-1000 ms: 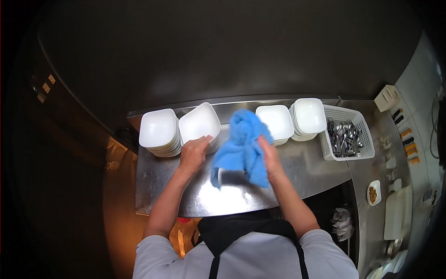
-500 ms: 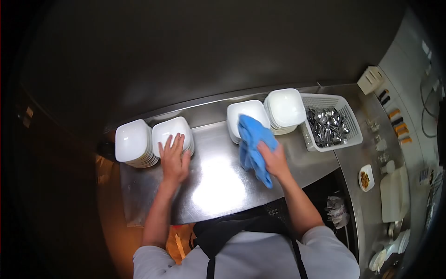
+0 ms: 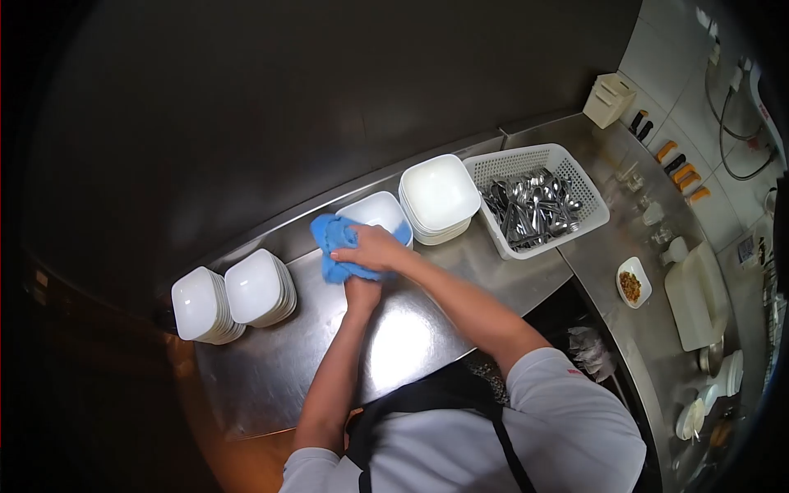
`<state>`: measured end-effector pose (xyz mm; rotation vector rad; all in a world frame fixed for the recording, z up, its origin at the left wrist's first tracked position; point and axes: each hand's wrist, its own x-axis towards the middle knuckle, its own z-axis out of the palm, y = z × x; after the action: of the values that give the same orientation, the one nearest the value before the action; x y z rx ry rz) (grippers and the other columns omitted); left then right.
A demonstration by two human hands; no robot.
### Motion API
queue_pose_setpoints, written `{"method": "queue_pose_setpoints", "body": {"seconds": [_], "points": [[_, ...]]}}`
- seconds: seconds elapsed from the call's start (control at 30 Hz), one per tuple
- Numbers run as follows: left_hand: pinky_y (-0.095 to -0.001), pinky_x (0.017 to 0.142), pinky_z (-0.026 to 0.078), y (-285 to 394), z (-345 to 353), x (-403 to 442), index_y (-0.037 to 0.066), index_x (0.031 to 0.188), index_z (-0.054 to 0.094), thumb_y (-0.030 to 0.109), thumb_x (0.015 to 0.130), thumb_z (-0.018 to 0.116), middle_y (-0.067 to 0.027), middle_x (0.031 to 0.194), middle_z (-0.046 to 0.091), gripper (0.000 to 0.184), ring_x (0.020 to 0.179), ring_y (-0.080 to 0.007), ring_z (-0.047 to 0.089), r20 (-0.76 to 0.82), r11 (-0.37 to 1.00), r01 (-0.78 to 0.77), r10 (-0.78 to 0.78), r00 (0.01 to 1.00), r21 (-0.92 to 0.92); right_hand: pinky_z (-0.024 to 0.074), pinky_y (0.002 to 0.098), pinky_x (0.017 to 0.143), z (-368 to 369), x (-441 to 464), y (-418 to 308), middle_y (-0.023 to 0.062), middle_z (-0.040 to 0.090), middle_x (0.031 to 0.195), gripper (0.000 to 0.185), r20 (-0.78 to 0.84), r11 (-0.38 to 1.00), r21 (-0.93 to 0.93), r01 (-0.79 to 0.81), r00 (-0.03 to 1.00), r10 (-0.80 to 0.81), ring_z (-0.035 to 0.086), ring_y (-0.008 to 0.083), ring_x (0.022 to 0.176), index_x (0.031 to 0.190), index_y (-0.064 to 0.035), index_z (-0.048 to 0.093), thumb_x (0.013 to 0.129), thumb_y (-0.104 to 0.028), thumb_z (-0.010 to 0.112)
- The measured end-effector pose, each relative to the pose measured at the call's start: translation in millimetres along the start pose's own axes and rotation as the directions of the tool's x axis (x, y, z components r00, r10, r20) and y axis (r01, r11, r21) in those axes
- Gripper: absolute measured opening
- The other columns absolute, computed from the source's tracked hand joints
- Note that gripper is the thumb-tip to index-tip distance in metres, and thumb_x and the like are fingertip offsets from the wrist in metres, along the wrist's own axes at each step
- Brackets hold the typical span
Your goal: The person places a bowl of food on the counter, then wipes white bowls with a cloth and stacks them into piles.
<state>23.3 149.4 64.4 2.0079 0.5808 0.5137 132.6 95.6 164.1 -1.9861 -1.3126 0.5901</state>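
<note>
Dark wall (image 3: pixel 329 99) fills most of bkgd, steel tabletop (image 3: pixel 283 370) runs along its foot, side tabletop (image 3: pixel 588 251) joins at R. Person in white shirt (image 3: pixel 575 403) & blk apron (image 3: pixel 431 398) at near edge, forearms crossing at wrists, R over L. White perforated basket (image 3: pixel 593 209) at R end of tabletop, w/ a heap of cutlery (image 3: pixel 534 205) inside. Just beside it, tall bowl stack (image 3: pixel 441 193), white & squarish; next L of that, white bowl (image 3: pixel 374 207), partly covered; can't tell if it sits on others or is lifted. Well apart at far L, two more stacks side by side: outer stack (image 3: pixel 200 304) & inner stack (image 3: pixel 256 287), both slightly tilted in view. Blue cloth (image 3: pixel 327 234) bunched over near-L side of the bowl, a bit also showing at its R rim. R hand (image 3: pixel 368 249) on top, fingers curled w/ cloth gripped, thumb pointing L. L hand (image 3: pixel 362 289) below it, mostly hidden by cloth & R hand; can't tell how open or what it's got. Small white dish (image 3: pixel 644 283) w/ brown food (image 3: pixel 629 286) on side tabletop. Smallest: orange & blk handles (image 3: pixel 685 174) near tiled wall.
</note>
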Motion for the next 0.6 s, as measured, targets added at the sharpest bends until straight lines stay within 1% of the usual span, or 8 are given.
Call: {"method": "queue_pose_setpoints", "body": {"seconds": [0.07,0.13,0.23,0.37,0.4,0.47,0.5,0.6], "points": [[-0.0407,0.109,0.037,13.3,-1.8,-4.0,-0.001,0.145,0.035,0.023,0.075,0.082,-0.0223,0.145,0.045,0.088,0.134,-0.0352,0.044,-0.026,0.993,-0.063,0.06,0.998,-0.102,0.0504,0.048,0.09,-11.6,7.4,4.3,0.031,0.065,0.11,0.078,-0.153,0.988,-0.054,0.146,0.976,-0.153,0.064,0.0423,0.104,0.124,0.0043,0.056,0.08,-0.059,0.067],[-0.0414,0.112,0.033,15.4,3.9,-1.8,-0.004,0.149,0.025,0.024,0.074,0.083,-0.0258,0.15,0.037,0.099,0.137,-0.0385,0.039,-0.248,0.993,-0.104,0.117,0.962,0.064,0.0501,0.049,0.09,-28.3,14.4,5.5,0.0303,0.065,0.108,0.08,-0.326,0.974,-0.17,0.148,0.925,-0.197,0.064,0.0424,0.105,0.125,0.0041,0.055,0.079,-0.06,0.068],[-0.042,0.115,0.028,15.8,5.3,2.6,-0.007,0.151,0.01,0.024,0.071,0.085,-0.0303,0.154,0.025,0.114,0.142,-0.0422,0.03,-0.333,0.967,-0.111,0.185,0.925,0.228,0.0503,0.0496,0.091,-21.6,26.8,33.5,0.0291,0.066,0.106,0.078,-0.219,0.872,-0.488,0.015,0.966,-0.139,0.064,0.0433,0.103,0.13,0.0021,0.05,0.081,-0.055,0.069],[-0.0453,0.119,0.019,34.8,1.2,0.2,-0.01,0.15,0.007,0.016,0.067,0.085,-0.0335,0.156,0.014,0.117,0.144,-0.0458,0.021,-0.307,0.996,-0.069,0.086,0.948,0.064,0.0524,0.0447,0.084,6.5,-0.9,-5.7,0.0247,0.069,0.104,0.066,-0.194,0.959,-0.1,-0.264,0.951,0.242,0.068,0.0388,0.095,0.13,0.001,0.052,0.084,-0.044,0.071],[-0.0454,0.119,0.019,38.4,-1.5,-4.2,-0.009,0.15,0.008,0.015,0.066,0.086,-0.0336,0.155,0.015,0.118,0.144,-0.0459,0.021,-0.3,0.999,-0.046,0.041,0.953,-0.008,0.0527,0.0429,0.083,5.8,-1.7,-1.0,0.0229,0.069,0.104,0.064,-0.193,0.969,0.173,-0.177,0.958,0.21,0.068,0.0359,0.094,0.127,0.0013,0.055,0.085,-0.044,0.07],[-0.0488,0.12,0.015,30.6,-4.3,-6.6,-0.004,0.152,0.01,0.02,0.071,0.082,-0.0301,0.155,0.02,0.112,0.144,-0.046,0.02,-0.41,0.993,-0.077,0.106,0.906,0.086,0.0532,0.0393,0.08,-1.3,-2.1,13.3,0.0194,0.07,0.102,0.059,-0.233,0.75,0.661,0.034,0.959,0.162,0.069,0.0301,0.091,0.121,0.002,0.06,0.085,-0.044,0.07],[-0.0505,0.12,0.013,28.5,-2.5,-5.8,-0.002,0.153,0.011,0.023,0.074,0.081,-0.0284,0.155,0.022,0.109,0.144,-0.0461,0.019,-0.452,0.988,-0.094,0.142,0.881,0.126,0.0531,0.0339,0.078,3.2,-3.5,14.0,0.0129,0.07,0.101,0.048,-0.312,0.604,0.779,0.169,0.94,0.141,0.067,0.0215,0.087,0.113,0.0023,0.064,0.088,-0.038,0.069],[-0.0586,0.118,0.004,53.8,-6.4,4.4,0.007,0.155,0.015,0.034,0.083,0.069,-0.0213,0.158,0.024,0.094,0.146,-0.0432,0.016,0.004,0.712,-0.06,0.08,0.997,0.7,0.0504,0.0302,0.086,-25.3,-43.8,-39.1,0.0081,0.068,0.105,0.038,-0.445,0.514,0.784,0.348,0.892,0.075,0.063,0.0154,0.098,0.117,0.0024,0.062,0.093,-0.027,0.065]]}}
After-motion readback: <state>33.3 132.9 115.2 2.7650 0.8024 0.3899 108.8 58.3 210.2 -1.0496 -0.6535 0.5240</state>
